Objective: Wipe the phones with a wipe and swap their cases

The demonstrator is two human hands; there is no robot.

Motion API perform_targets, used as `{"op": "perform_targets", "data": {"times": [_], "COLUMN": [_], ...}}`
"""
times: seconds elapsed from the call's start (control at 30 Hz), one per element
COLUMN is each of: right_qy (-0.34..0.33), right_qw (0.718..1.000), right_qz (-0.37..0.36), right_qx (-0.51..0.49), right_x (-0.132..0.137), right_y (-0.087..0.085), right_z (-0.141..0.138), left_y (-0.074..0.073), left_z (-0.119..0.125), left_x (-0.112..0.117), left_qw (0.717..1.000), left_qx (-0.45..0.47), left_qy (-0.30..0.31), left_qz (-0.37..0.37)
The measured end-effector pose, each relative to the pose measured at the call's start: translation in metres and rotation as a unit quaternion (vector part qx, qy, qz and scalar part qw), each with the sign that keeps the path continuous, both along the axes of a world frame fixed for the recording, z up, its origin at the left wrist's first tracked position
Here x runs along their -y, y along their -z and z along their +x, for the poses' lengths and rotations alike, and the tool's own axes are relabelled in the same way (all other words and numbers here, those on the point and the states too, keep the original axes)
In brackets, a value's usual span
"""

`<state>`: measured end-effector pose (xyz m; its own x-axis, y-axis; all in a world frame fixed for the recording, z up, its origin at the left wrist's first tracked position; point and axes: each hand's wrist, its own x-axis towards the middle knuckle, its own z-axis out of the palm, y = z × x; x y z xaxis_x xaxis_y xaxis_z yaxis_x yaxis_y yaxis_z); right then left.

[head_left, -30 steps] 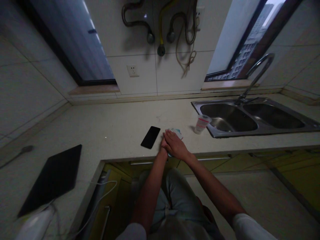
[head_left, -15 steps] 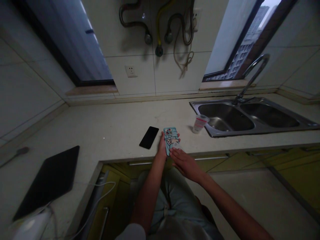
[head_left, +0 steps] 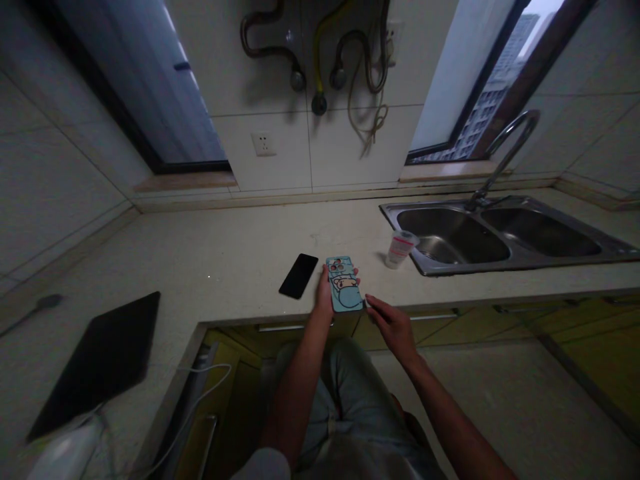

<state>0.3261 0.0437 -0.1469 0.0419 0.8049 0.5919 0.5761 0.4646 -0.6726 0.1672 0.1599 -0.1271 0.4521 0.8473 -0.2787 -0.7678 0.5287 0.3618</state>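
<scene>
My left hand (head_left: 324,297) grips a light blue phone case (head_left: 343,285) with a cartoon print, holding it by its left edge over the front of the pale countertop (head_left: 225,260). My right hand (head_left: 393,323) is just right of the case's lower corner, fingers slightly curled and pointing at it, holding nothing. A black phone (head_left: 299,275) lies face up on the counter to the left of the case.
A small plastic cup (head_left: 399,248) stands beside the steel double sink (head_left: 500,233) with its tall tap (head_left: 505,157). A black tablet (head_left: 97,363) lies on the left arm of the counter, near a white object with a cable (head_left: 70,450). Hoses hang on the tiled wall.
A second ago both hands pressed down over the case. My right hand has since slid off toward me and to the right, uncovering the case, which my left hand still holds.
</scene>
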Motion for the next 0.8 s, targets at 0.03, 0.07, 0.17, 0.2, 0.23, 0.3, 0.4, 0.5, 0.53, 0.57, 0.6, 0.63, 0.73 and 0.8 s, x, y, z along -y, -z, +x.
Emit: {"op": "perform_targets", "data": {"times": [0.03, 0.07, 0.17, 0.2, 0.23, 0.3, 0.4, 0.5, 0.53, 0.57, 0.6, 0.63, 0.73, 0.8], "right_qy": [0.016, 0.022, -0.007, -0.026, -0.045, -0.072, -0.089, -0.088, -0.086, -0.083, -0.08, -0.075, -0.045, -0.005], "right_qw": [1.0, 0.999, 0.999, 0.998, 0.997, 0.993, 0.988, 0.985, 0.984, 0.984, 0.985, 0.986, 0.991, 0.994], "right_qz": [0.002, 0.009, 0.045, 0.057, 0.067, 0.087, 0.109, 0.129, 0.134, 0.135, 0.131, 0.124, 0.097, 0.08], "right_qx": [-0.016, -0.025, -0.012, 0.001, 0.015, 0.041, 0.068, 0.077, 0.077, 0.078, 0.08, 0.081, 0.081, 0.069], "right_x": [0.003, 0.005, 0.011, 0.012, 0.011, 0.005, -0.005, -0.011, -0.012, -0.012, -0.011, -0.011, -0.011, -0.013], "right_y": [-0.002, -0.004, -0.003, -0.001, 0.002, 0.006, 0.011, 0.013, 0.014, 0.016, 0.017, 0.019, 0.023, 0.023], "right_z": [-0.003, -0.008, -0.028, -0.035, -0.043, -0.056, -0.065, -0.059, -0.054, -0.048, -0.041, -0.033, -0.008, 0.009], "left_y": [0.001, 0.002, 0.004, 0.005, 0.005, 0.004, 0.002, 0.001, 0.001, 0.001, 0.001, 0.001, -0.001, -0.003], "left_z": [0.0, 0.0, 0.0, 0.0, 0.0, 0.0, -0.001, -0.001, -0.001, 0.0, 0.0, 0.0, 0.0, -0.001], "left_x": [0.0, 0.0, -0.001, -0.001, -0.002, -0.002, -0.001, -0.001, -0.001, -0.001, -0.001, -0.001, 0.001, 0.003], "left_qw": [1.0, 1.0, 1.0, 1.0, 1.0, 1.0, 1.0, 1.0, 1.0, 1.0, 1.0, 1.0, 0.999, 1.0], "left_qx": [-0.001, 0.0, 0.004, 0.002, -0.002, -0.01, -0.007, 0.006, 0.012, 0.018, 0.023, 0.027, 0.028, 0.021], "left_qy": [-0.005, -0.009, -0.016, -0.014, -0.011, -0.008, -0.017, -0.006, -0.003, -0.002, -0.005, -0.012, -0.013, -0.006], "left_qz": [0.002, 0.004, 0.011, 0.011, 0.01, 0.008, 0.001, -0.004, -0.003, 0.0, 0.001, 0.003, 0.008, 0.018]}}
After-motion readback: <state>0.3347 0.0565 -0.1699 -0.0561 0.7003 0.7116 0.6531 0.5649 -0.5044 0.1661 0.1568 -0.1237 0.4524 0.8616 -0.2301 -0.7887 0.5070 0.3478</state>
